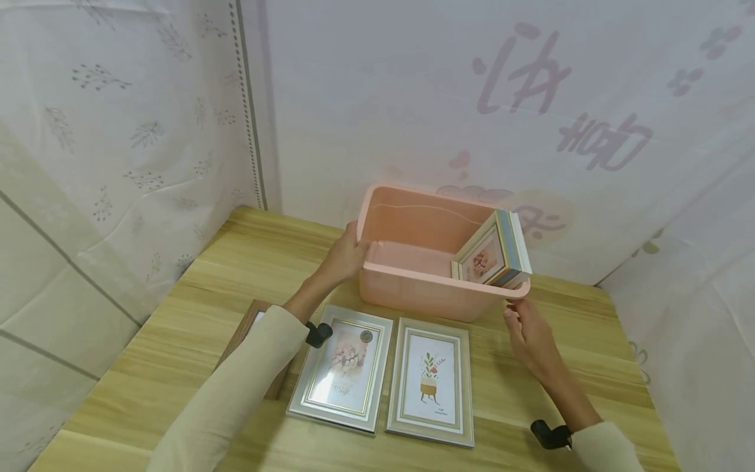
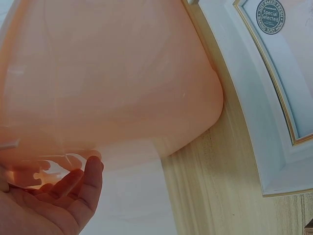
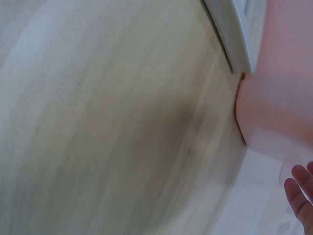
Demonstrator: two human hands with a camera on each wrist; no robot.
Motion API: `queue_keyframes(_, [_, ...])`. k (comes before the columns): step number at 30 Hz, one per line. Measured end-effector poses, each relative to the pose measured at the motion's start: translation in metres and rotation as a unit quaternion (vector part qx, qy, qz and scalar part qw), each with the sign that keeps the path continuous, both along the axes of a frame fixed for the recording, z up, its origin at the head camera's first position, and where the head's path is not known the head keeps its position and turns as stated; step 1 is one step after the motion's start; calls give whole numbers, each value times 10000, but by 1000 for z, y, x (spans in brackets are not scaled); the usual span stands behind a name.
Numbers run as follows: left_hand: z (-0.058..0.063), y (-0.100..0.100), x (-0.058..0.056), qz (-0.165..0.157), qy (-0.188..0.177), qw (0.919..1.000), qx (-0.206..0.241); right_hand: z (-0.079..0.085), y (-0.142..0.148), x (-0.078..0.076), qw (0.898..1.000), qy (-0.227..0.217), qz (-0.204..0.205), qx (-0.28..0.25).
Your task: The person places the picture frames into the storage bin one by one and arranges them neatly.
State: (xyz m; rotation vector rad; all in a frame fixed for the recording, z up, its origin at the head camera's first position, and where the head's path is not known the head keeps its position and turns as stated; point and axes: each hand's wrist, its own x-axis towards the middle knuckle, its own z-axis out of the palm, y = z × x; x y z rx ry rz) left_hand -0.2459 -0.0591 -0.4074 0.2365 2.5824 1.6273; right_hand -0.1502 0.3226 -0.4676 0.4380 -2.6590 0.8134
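Observation:
A pink plastic bin stands at the back of the wooden table. My left hand grips its left rim; in the left wrist view the fingers of that hand curl at the bin's end wall. At the front right corner, my right hand holds the rim from beneath. Only some fingertips of it show at the edge of the right wrist view, beside the bin wall. Several picture frames lean together inside the bin's right end, the front one with a pink floral picture.
Before the bin lie a silver-white picture frame with a round sticker and a cream picture frame with a potted-plant print. A brown frame is partly under my left sleeve. Patterned cloth hangs close behind the table.

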Motion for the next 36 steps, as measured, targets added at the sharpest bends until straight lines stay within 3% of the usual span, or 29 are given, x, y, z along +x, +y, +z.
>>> queue_keyframes(8, [0,0,0,8,4,10000,-48,-7,-9,6,9958,-887,-33,244])
queue_keyframes(15, [0,0,0,16,48,10000,11,-17,-19,10,9907,-1157,339,631])
queue_keyframes(20, [-1,1,-1,24,82,10000,12,-25,-32,12,9810,-1493,861,897])
queue_keyframes(24, [-2,3,-1,-6,116,9999,11,-32,-41,13,9738,-1558,1142,1196])
queue_keyframes(36, [-1,1,-1,40,36,10000,-71,-39,-55,6,9688,-1467,1137,1642])
